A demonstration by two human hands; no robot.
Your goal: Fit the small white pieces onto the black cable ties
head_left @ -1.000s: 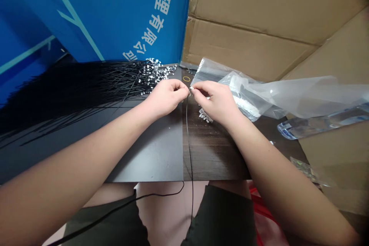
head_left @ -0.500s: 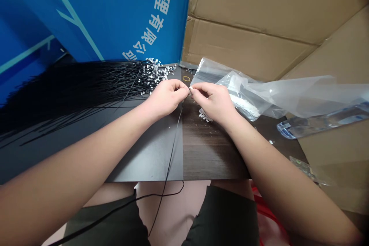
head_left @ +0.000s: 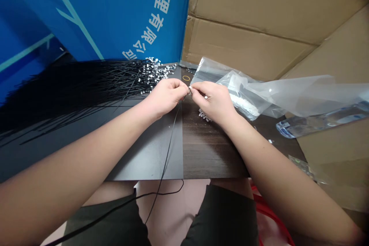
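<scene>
My left hand (head_left: 170, 94) pinches the upper end of a thin black cord (head_left: 170, 145), which hangs down over the table edge. Fingertips of my right hand (head_left: 215, 100) close on a small white piece (head_left: 190, 88) at that cord end, and both hands nearly touch. Left of my hands lies a large bundle of black cords (head_left: 72, 84) with white tips (head_left: 152, 71). A small pile of white pieces (head_left: 203, 114) sits beside and partly under my right hand.
Clear plastic bags (head_left: 242, 92), one with white pieces inside, lie at the right. Behind the table (head_left: 213, 157) stand a blue printed panel (head_left: 109, 11) and cardboard (head_left: 259, 4). A yellow ring (head_left: 186, 78) lies past my fingers. A clear blue-edged package (head_left: 319, 121) is further right.
The hanging cord has shifted slightly, its lower part moving left and up. Both hands keep their pinch in almost the same place.
</scene>
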